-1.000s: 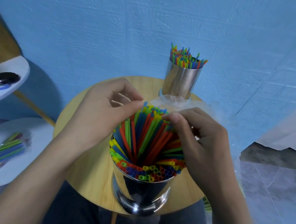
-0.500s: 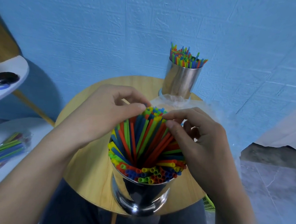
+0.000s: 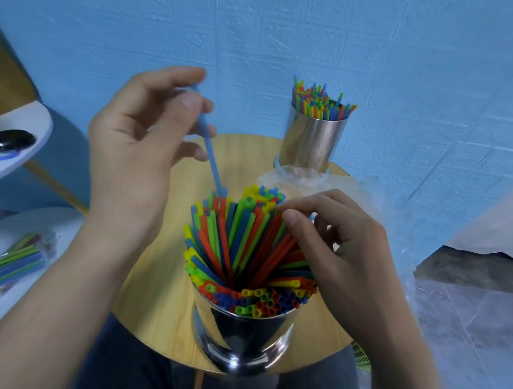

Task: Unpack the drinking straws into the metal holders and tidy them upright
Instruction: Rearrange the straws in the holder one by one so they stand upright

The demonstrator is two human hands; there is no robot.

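**Position.** The near metal holder point(image 3: 241, 339) stands at the 6 o'clock rim of the round worktop point(image 3: 160, 308). It is packed with coloured straws point(image 3: 240, 244) that fan outward and lean rather than stand straight. A second holder point(image 3: 311, 140), at 1 o'clock on the worktop, has its straws upright. A clear wrapper point(image 3: 297, 178) lies between the two holders.

**Hands.** The left hand point(image 3: 139, 146) is raised at 10 o'clock from the near holder. It pinches a single blue straw point(image 3: 210, 153), whose lower end sits among the tips of the bundle. The right hand point(image 3: 344, 249), at 3 o'clock, has its fingers curled and nips the straw tips on that side.

**Hazards, as judged.**
- The holder sits close to the worktop's near edge. A sideways push from the right hand could tip it off toward the lap.
- The bundle looks tightly packed. Forcing the blue straw down at a slant could kink it or lift its neighbours out.
- If the right hand lets go, the leaning straws may splay further.
- The loose wrapper could catch a wrist and drag against the far holder.
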